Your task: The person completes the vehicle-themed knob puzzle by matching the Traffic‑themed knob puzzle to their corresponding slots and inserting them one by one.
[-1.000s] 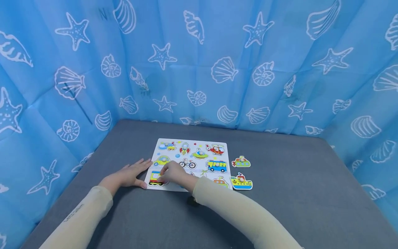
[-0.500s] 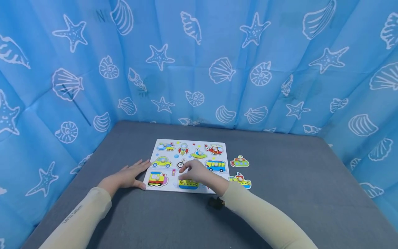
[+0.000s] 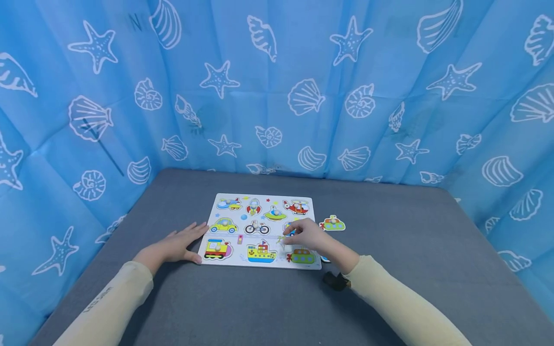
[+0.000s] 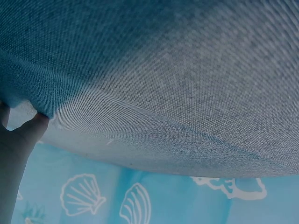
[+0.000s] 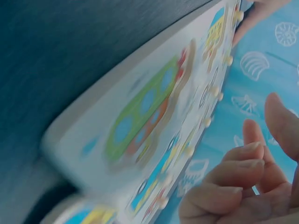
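Observation:
A white knobbed puzzle board (image 3: 281,265) with vehicle pictures lies on the table. My left hand (image 3: 175,245) rests at its left edge, fingers spread and touching it. My right hand (image 3: 309,235) hovers over the board's right part, holding nothing, its thumb and index finger apart in the right wrist view. A train piece (image 3: 216,248) with a knob sits in the lower left slot. No knobs show on the printed ship (image 3: 261,252) and submarine (image 3: 302,256). A loose submarine piece (image 3: 332,223) lies right of the board. The loose ship piece (image 5: 91,216) is mostly hidden behind my right hand.
Grey cloth covers the table (image 3: 242,307). A blue curtain (image 3: 268,86) with white shells and starfish hangs behind and at the sides. A dark wrist camera (image 3: 336,281) sits under my right wrist.
My right hand has let go of the train piece, which stays in its slot, and moved right across the board. My left hand stays at the board's edge.

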A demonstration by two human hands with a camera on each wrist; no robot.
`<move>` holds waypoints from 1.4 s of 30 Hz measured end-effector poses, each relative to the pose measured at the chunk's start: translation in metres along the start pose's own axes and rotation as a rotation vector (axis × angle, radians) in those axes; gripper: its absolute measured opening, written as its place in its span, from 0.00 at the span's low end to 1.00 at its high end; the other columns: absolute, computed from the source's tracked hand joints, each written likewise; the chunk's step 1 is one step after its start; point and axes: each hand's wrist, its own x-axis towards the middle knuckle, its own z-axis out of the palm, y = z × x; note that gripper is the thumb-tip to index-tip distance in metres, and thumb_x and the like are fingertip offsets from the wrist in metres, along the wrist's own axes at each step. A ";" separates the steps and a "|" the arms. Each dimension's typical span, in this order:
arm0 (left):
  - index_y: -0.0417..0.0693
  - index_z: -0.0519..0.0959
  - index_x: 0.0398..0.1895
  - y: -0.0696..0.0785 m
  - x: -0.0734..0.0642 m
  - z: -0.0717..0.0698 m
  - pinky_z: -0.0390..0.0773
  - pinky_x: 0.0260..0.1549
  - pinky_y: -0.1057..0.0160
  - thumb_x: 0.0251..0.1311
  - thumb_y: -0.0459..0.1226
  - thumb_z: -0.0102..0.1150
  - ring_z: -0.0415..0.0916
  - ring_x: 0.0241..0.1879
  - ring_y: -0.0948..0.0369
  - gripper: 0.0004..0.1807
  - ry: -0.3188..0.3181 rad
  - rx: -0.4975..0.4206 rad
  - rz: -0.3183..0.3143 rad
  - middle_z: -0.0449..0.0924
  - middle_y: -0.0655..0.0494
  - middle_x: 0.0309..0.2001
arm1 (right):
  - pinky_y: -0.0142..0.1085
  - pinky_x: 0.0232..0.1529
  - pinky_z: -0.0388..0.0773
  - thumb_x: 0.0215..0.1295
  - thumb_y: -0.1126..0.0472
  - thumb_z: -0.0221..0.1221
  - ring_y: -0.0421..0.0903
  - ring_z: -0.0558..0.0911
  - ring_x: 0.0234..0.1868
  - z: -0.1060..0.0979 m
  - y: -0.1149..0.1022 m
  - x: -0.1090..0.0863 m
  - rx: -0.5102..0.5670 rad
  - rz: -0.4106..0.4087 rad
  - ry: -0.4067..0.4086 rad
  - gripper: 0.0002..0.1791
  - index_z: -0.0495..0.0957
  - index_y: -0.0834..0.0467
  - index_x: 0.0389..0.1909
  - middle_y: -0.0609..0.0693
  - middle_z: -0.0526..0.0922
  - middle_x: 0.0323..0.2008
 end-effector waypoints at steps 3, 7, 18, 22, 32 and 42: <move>0.44 0.49 0.77 0.001 0.000 0.000 0.39 0.63 0.29 0.47 0.61 0.67 0.37 0.74 0.40 0.60 0.004 -0.002 0.000 0.46 0.40 0.76 | 0.34 0.27 0.60 0.60 0.64 0.67 0.45 0.64 0.25 -0.012 0.008 -0.003 0.012 -0.016 0.013 0.09 0.84 0.64 0.39 0.50 0.68 0.21; 0.44 0.49 0.77 0.001 0.000 0.000 0.39 0.63 0.29 0.47 0.61 0.67 0.37 0.74 0.40 0.60 0.006 -0.004 0.000 0.46 0.40 0.76 | 0.35 0.30 0.61 0.61 0.65 0.66 0.46 0.66 0.28 -0.028 0.020 -0.009 0.024 -0.052 0.008 0.11 0.83 0.66 0.42 0.50 0.69 0.23; 0.44 0.48 0.77 0.000 0.001 0.000 0.38 0.63 0.29 0.46 0.62 0.67 0.37 0.74 0.40 0.61 0.007 -0.003 -0.006 0.45 0.40 0.76 | 0.32 0.28 0.64 0.63 0.66 0.64 0.46 0.68 0.30 -0.054 0.052 -0.023 0.023 -0.134 -0.018 0.12 0.81 0.69 0.45 0.49 0.68 0.25; 0.44 0.48 0.77 0.000 0.000 0.000 0.39 0.63 0.29 0.47 0.61 0.67 0.36 0.74 0.40 0.61 0.008 -0.008 -0.007 0.45 0.40 0.76 | 0.32 0.27 0.65 0.63 0.67 0.63 0.46 0.68 0.29 -0.060 0.060 -0.026 0.028 -0.137 -0.025 0.13 0.80 0.69 0.46 0.49 0.68 0.25; 0.44 0.49 0.77 0.000 0.000 0.001 0.40 0.63 0.30 0.47 0.61 0.67 0.37 0.74 0.40 0.60 0.001 -0.009 -0.005 0.45 0.40 0.76 | 0.32 0.27 0.62 0.62 0.63 0.65 0.44 0.66 0.27 -0.076 0.084 -0.029 -0.033 -0.206 -0.081 0.15 0.80 0.69 0.46 0.48 0.68 0.24; 0.44 0.49 0.77 0.000 0.000 0.001 0.39 0.63 0.30 0.47 0.62 0.67 0.37 0.74 0.41 0.60 0.003 -0.009 -0.009 0.45 0.40 0.76 | 0.33 0.28 0.63 0.61 0.64 0.66 0.45 0.67 0.28 -0.084 0.096 -0.025 -0.083 -0.155 -0.132 0.14 0.81 0.66 0.45 0.48 0.71 0.25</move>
